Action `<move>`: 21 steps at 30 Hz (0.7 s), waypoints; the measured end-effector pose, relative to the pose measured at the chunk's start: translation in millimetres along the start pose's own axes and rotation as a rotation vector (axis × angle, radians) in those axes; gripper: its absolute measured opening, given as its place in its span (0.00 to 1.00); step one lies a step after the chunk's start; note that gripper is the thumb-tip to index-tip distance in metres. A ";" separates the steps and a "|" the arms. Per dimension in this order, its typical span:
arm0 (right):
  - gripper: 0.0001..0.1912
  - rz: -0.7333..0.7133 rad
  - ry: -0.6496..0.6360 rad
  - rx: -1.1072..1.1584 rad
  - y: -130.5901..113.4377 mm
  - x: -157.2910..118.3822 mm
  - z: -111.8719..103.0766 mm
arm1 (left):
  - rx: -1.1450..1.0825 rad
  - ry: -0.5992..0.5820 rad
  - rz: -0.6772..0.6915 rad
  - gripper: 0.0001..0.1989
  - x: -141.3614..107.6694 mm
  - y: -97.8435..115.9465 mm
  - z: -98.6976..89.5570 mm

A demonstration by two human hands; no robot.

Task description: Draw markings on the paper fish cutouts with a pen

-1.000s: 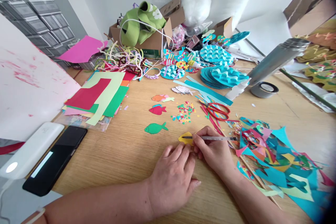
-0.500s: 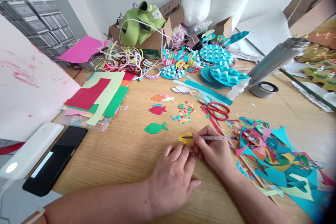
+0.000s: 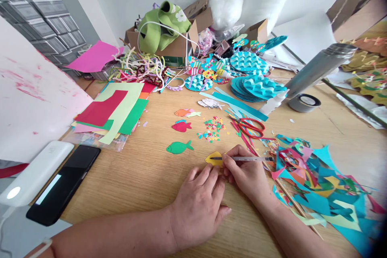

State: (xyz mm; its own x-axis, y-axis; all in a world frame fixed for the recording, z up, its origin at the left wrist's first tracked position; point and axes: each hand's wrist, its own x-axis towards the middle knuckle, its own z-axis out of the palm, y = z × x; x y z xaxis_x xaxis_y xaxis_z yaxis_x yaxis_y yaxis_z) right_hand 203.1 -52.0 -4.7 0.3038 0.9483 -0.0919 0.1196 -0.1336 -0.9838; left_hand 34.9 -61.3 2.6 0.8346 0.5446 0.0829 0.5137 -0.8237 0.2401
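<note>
My right hand (image 3: 246,171) grips a slim pen (image 3: 249,159), whose tip touches a yellow paper fish (image 3: 212,157) on the table. Part of that fish is covered by my fingers. Lying flat, my left hand (image 3: 199,201) has its fingertips at the lower edge of the yellow fish. Farther off are a green paper fish (image 3: 179,147), a red paper fish (image 3: 181,126) and an orange paper fish (image 3: 181,112). Small confetti bits (image 3: 213,129) lie in loose heaps beside them.
Red-handled scissors (image 3: 249,126) rest beyond my right hand. Paper scraps (image 3: 326,181) spread at the right, with a thin wooden stick (image 3: 287,193) alongside. A steel flask (image 3: 320,68) stands behind. Coloured paper sheets (image 3: 111,109) and a phone (image 3: 65,185) lie at the left.
</note>
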 end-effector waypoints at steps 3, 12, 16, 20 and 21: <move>0.20 0.004 0.002 0.013 0.2 -0.4 -0.1 | 0.003 -0.002 0.005 0.26 -0.3 0.7 -0.5; 0.20 0.017 0.011 0.016 1.9 -1.1 -0.2 | 0.015 0.014 0.007 0.25 0.2 0.3 0.1; 0.20 0.021 0.014 0.016 1.1 -0.9 -0.1 | 0.007 0.004 0.007 0.25 -0.5 0.3 0.9; 0.20 0.004 0.018 0.007 0.9 -0.8 -0.1 | 0.014 0.004 0.007 0.25 -0.9 0.4 1.1; 0.20 0.000 0.017 0.003 0.9 -0.7 -0.1 | 0.017 0.007 0.006 0.26 -0.9 0.2 1.1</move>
State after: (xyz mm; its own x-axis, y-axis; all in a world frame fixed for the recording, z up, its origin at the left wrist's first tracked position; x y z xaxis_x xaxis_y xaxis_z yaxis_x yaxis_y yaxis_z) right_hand 203.1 -52.9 -5.5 0.3194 0.9434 -0.0892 0.1169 -0.1327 -0.9842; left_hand 34.5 -62.2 1.5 0.8362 0.5409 0.0911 0.5122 -0.8294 0.2231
